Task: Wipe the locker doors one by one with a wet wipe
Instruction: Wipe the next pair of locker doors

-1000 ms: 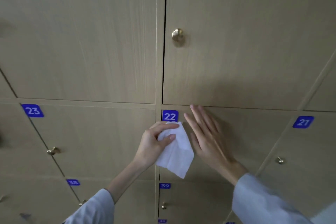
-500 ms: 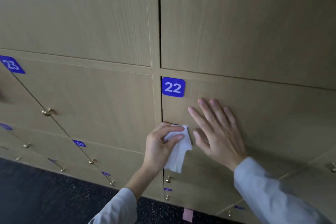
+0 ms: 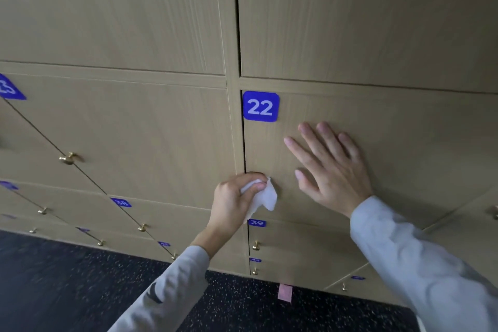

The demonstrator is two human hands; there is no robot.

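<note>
I see the left hand point(image 3: 231, 203) pinching a crumpled white wipe point(image 3: 265, 195) against the locker door point(image 3: 390, 148), below the blue 22 label point(image 3: 260, 106) and right at the door's left edge. The right hand point(image 3: 330, 170) lies flat on the same door, fingers straight and spread, below and to the right of the label (palm seems pressed to the wood). Below the label, past the wipe, sits a smaller 39 label point(image 3: 256, 222), then dark speckled floor point(image 3: 80, 291).
</note>
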